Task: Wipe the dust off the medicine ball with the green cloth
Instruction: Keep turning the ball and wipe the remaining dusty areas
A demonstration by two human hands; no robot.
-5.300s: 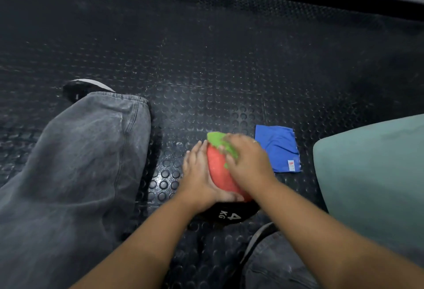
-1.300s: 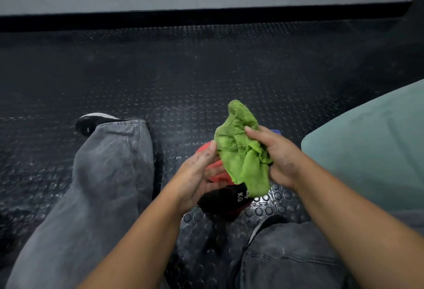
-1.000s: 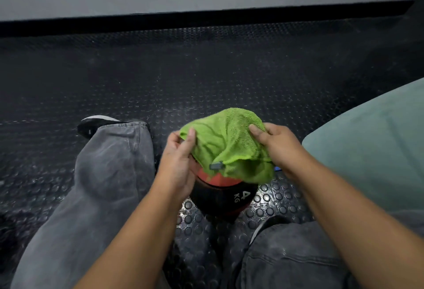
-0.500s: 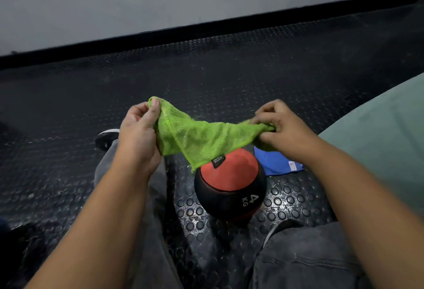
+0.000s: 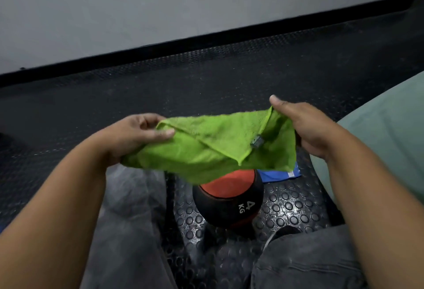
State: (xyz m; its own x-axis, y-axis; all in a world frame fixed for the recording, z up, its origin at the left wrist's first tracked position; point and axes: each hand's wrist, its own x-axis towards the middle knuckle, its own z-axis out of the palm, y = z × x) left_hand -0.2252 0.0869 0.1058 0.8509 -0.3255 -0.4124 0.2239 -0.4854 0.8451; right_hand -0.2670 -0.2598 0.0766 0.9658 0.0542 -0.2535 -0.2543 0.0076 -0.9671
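Observation:
The green cloth (image 5: 213, 144) hangs stretched and partly folded between both hands, held in the air above the ball. My left hand (image 5: 137, 132) pinches its left end between thumb and fingers. My right hand (image 5: 298, 128) grips its right end, thumb raised. Below the cloth, the red and black medicine ball (image 5: 229, 199), marked 4 KG, sits on the studded black floor between my legs. The cloth hides the ball's top. Neither hand touches the ball.
A blue cloth (image 5: 282, 172) lies on the floor behind the ball, mostly hidden. My grey trouser legs (image 5: 128, 219) flank the ball. A pale green cushion-like surface (image 5: 378, 146) stands at the right. A grey wall with a black skirting runs along the back.
The cloth went from wiping on the ball to bunched in my right hand, then spread between both hands. Since half a second ago my left hand has dropped lower and the cloth is folded over itself.

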